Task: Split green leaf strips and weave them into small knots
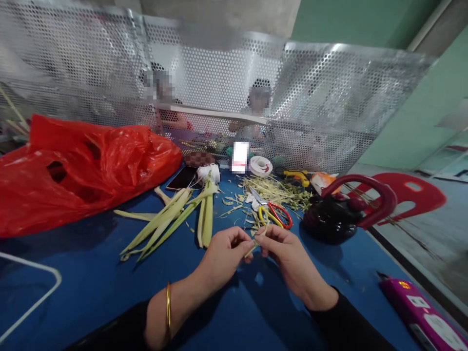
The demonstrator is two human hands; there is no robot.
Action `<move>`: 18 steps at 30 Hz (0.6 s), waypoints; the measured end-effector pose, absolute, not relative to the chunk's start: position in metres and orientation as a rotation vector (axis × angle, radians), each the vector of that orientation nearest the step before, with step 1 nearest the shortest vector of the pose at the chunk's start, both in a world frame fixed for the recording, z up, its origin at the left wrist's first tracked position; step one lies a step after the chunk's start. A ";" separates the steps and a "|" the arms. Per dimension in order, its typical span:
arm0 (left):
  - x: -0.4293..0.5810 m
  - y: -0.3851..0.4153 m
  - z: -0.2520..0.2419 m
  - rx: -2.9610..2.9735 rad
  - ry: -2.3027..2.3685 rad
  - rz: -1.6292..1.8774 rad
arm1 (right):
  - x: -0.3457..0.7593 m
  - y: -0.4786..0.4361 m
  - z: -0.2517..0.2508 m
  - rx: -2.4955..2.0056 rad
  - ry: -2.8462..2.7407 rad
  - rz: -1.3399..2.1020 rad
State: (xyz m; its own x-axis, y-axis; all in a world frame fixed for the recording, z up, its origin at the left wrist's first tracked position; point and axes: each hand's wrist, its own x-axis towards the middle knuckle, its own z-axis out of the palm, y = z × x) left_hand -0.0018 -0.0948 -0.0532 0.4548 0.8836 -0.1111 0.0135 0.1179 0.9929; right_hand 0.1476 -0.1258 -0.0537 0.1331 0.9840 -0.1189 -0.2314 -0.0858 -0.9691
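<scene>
Near the middle of the blue table (204, 312), my left hand (228, 251) pinches a thin pale-green strip (252, 249) between thumb and fingers. My right hand (283, 253) grips the same strip close beside it, fingertips nearly touching those of the left. Just beyond the hands lie scissors with red handles (280, 214) and a yellow-handled tool (268, 218), among pale plant scraps (266, 187). Long green husk-like leaves (157, 224) lie to the left. A bundle of leaves (206, 214) is next to a roll of white string (208, 173).
A red plastic bag (84, 170) covers the back left. A dark kettle (331, 219) stands right, with a purple box (420, 307) nearer. Behind are a lit phone (240, 157), a tape roll (261, 165) and a perforated screen (219, 73), with two people beyond. A white wire frame (32, 263) lies left.
</scene>
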 end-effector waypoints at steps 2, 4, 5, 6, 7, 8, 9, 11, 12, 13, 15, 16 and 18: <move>-0.003 -0.094 -0.052 1.297 0.927 0.781 | 0.152 -0.125 -0.052 -1.175 -0.841 1.254; -0.003 -0.093 -0.051 1.272 0.940 0.769 | 0.156 -0.124 -0.051 -1.180 -0.809 1.223; -0.004 -0.092 -0.050 1.251 0.939 0.758 | 0.157 -0.123 -0.050 -1.180 -0.798 1.217; -0.004 -0.092 -0.049 1.225 0.935 0.745 | 0.158 -0.123 -0.050 -1.176 -0.789 1.223; -0.004 -0.092 -0.049 1.202 0.933 0.733 | 0.158 -0.123 -0.049 -1.171 -0.777 1.234; -0.004 -0.092 -0.048 1.182 0.931 0.725 | 0.158 -0.123 -0.049 -1.165 -0.757 1.246; -0.004 -0.093 -0.048 1.170 0.930 0.720 | 0.158 -0.123 -0.048 -1.159 -0.731 1.253; -0.004 -0.093 -0.047 1.165 0.925 0.716 | 0.158 -0.123 -0.048 -1.157 -0.674 1.239; -0.004 -0.094 -0.047 1.170 0.920 0.713 | 0.158 -0.123 -0.047 -1.157 -0.650 1.224; -0.004 -0.094 -0.047 1.176 0.912 0.707 | 0.157 -0.122 -0.047 -1.156 -0.631 1.211; -0.004 -0.094 -0.046 1.173 0.893 0.679 | 0.157 -0.122 -0.047 -1.151 -0.608 1.196; -0.005 -0.094 -0.046 1.162 0.884 0.659 | 0.157 -0.122 -0.047 -1.152 -0.600 1.191; -0.005 -0.095 -0.046 1.127 0.878 0.618 | 0.156 -0.122 -0.047 -1.158 -0.601 1.184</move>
State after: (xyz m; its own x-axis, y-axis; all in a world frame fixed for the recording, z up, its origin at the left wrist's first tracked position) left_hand -0.0045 -0.0949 -0.0459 0.5312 0.7995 -0.2805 0.0054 0.3278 0.9447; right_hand 0.1561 -0.1217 -0.0472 0.3242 0.9265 -0.1911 -0.3930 -0.0518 -0.9181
